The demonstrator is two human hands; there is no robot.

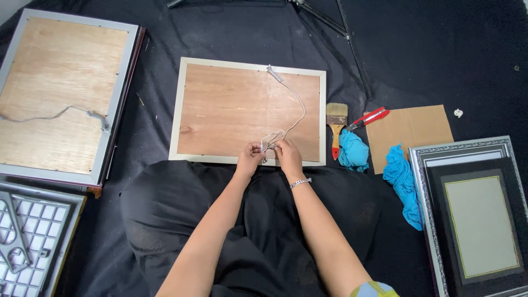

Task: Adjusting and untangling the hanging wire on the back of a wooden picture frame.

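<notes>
A white cord (287, 104) is pinched at its near end by both hands over the back of a frame (247, 113).

The cord runs from the frame's far edge to the near edge, where the left hand (250, 157) and right hand (287, 154) are closed on it close together, seemingly around a small fitting. A paintbrush (336, 125), red pliers (368, 117), blue cloths (401, 181) and cardboard (410, 132) are laid to the right.

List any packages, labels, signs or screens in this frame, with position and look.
None are visible.
The nearest thing to packaging is a flat brown cardboard sheet lying on the black cloth, right of the cream-edged wooden-backed picture frame; it is rectangular, plain and unprinted.
</notes>
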